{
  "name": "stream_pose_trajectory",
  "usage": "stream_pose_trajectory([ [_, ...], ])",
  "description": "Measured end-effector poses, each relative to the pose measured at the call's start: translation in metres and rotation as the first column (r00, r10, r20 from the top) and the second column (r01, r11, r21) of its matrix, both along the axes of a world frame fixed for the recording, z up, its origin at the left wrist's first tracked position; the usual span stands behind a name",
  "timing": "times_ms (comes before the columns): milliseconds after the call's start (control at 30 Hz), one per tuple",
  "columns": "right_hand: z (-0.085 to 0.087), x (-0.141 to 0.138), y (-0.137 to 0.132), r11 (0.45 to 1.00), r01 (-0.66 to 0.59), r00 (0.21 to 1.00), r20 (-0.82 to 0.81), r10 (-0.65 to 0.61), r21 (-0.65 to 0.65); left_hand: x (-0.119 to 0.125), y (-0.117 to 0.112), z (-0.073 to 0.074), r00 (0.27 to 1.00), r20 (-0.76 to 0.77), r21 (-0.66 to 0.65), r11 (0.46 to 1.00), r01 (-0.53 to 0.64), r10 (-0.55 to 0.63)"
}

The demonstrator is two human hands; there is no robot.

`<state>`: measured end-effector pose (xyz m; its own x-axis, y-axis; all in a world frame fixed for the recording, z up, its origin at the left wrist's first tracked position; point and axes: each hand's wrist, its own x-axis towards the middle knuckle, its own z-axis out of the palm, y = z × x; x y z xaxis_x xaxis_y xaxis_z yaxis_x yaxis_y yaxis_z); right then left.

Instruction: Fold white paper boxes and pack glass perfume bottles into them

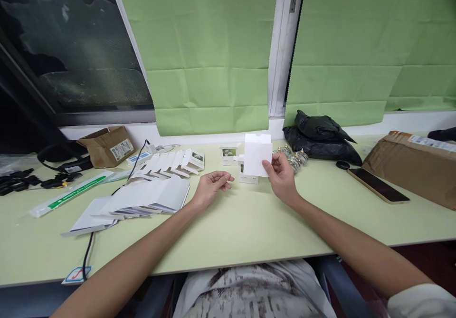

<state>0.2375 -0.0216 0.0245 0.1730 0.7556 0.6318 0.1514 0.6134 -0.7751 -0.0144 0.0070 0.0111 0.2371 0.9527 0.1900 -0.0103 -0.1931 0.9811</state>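
Observation:
In my right hand [282, 178] is a small white cardboard box [257, 159], held upright with my thumb on its near face and my fingers behind. It looks flat, with a notch at its top edge. To its left, my left hand [215, 185] is held above the table with fingers loosely bent and a little apart, holding nothing that I can see. Partly hidden behind the white box is a small printed card [248, 180]. Another card [229, 155] with a green-and-white picture is farther back on the table.
Left of my hands lie a fanned stack of flat white boxes [146, 197] and a row of small white cartons [171, 162]. Clear ornaments [299, 159], a black plastic bag [322, 139], a phone [378, 185] and a brown parcel [413, 166] are on the right. A black cable [89, 254] crosses the left side.

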Motion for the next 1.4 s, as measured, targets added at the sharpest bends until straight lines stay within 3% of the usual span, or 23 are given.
stream_pose_trajectory([
  [167, 0.001, -0.001, 0.000, 1.000, 0.000, 1.000, 0.002, 0.000, 0.006, -0.006, 0.011, -0.009, 0.992, -0.102, 0.066, 0.995, -0.072, 0.079],
  [300, 0.001, -0.001, 0.000, 1.000, -0.010, 1.000, -0.003, 0.010, 0.022, -0.013, 0.024, -0.010, 0.934, -0.263, 0.107, 0.969, -0.221, 0.242],
  [400, -0.001, -0.001, 0.002, 1.000, 0.002, 1.000, 0.005, -0.002, 0.024, -0.014, 0.037, -0.005, 0.892, -0.312, 0.031, 0.942, -0.335, 0.328],
  [567, -0.004, 0.000, 0.004, 0.999, 0.018, 1.000, 0.015, -0.019, 0.030, -0.007, 0.070, 0.011, 0.815, -0.344, 0.057, 0.877, -0.478, 0.467],
  [733, -0.004, -0.001, 0.004, 0.998, 0.020, 1.000, 0.000, -0.020, 0.055, 0.007, 0.107, 0.023, 0.745, -0.427, 0.234, 0.859, -0.456, 0.512],
  [900, -0.003, -0.004, 0.004, 0.997, -0.074, 0.995, -0.069, 0.075, 0.023, 0.017, 0.127, 0.020, 0.778, -0.431, 0.269, 0.888, -0.373, 0.457],
  [1100, -0.001, -0.005, 0.005, 0.970, -0.232, 0.952, -0.223, 0.211, -0.073, 0.026, 0.134, 0.012, 0.767, -0.447, 0.203, 0.887, -0.415, 0.461],
  [1400, -0.003, -0.005, 0.005, 0.961, -0.253, 0.949, -0.222, 0.225, -0.109, 0.023, 0.125, 0.020, 0.731, -0.415, 0.277, 0.840, -0.466, 0.542],
])
